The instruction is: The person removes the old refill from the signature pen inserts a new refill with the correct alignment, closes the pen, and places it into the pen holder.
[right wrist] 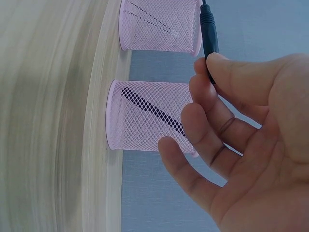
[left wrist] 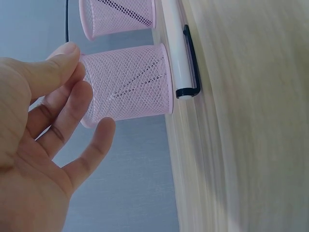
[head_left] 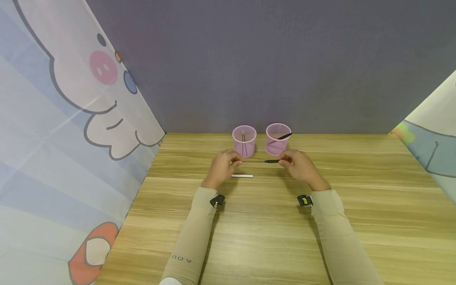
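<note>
The left hand's [head_left: 222, 164] fingers pinch the thin end of a rod [head_left: 254, 161] over the counter [head_left: 256, 237], and the right hand's [head_left: 300, 166] fingers pinch its black handle [head_left: 272, 161]. Beyond it stand a left cup [head_left: 249, 149] with thin sticks [head_left: 244, 138] and a right cup [head_left: 276, 149] with a black stick [head_left: 285, 136]; a white pen [head_left: 244, 176] lies nearer.

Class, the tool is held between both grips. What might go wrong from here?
1. The tool might slip: the left grip pinches only its thin shaft, the right grip its handle.
2. Either grip could knock the left cup or right cup, standing just beyond the tool.
3. The pen, lying near the left grip, might get nudged.
</note>
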{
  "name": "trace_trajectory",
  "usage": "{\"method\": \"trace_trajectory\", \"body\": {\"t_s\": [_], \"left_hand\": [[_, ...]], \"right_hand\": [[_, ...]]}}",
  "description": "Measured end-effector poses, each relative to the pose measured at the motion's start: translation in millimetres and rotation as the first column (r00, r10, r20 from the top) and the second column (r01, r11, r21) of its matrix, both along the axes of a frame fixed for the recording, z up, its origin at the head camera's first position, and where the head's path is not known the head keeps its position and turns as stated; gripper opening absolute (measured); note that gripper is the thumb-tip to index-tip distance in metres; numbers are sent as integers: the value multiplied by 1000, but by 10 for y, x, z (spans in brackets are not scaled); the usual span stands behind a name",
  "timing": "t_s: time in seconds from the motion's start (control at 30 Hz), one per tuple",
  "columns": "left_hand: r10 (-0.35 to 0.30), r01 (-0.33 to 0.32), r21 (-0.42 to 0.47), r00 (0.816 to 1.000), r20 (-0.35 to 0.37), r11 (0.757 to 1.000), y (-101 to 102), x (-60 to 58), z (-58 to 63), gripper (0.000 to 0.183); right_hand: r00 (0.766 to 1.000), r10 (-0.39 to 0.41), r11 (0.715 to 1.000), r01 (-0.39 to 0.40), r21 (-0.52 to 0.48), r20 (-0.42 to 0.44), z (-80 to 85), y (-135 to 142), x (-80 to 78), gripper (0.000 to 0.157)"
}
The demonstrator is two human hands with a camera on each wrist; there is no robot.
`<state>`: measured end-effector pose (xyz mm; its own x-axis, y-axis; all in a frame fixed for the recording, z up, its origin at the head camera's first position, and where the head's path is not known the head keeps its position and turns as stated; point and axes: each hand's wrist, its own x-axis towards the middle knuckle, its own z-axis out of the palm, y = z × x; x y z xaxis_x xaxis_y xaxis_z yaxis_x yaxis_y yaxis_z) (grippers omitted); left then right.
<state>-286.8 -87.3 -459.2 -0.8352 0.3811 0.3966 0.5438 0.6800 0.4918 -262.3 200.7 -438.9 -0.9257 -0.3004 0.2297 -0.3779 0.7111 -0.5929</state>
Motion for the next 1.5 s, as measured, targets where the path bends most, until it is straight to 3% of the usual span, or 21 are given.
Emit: {"method": "trace_trajectory", "body": {"t_s": [1.07, 1.5], "left_hand": [[24, -24, -7, 1000, 9, 1000, -106, -55, -73, 4], [55, -53, -80, 998, 23, 995, -129, -41, -106, 3]], "right_hand": [[1000, -7, 1000, 7, 1, 14, -1, 26, 13, 10], [1000, -9, 1000, 9, 1, 20, -11, 23, 8, 10]]}}
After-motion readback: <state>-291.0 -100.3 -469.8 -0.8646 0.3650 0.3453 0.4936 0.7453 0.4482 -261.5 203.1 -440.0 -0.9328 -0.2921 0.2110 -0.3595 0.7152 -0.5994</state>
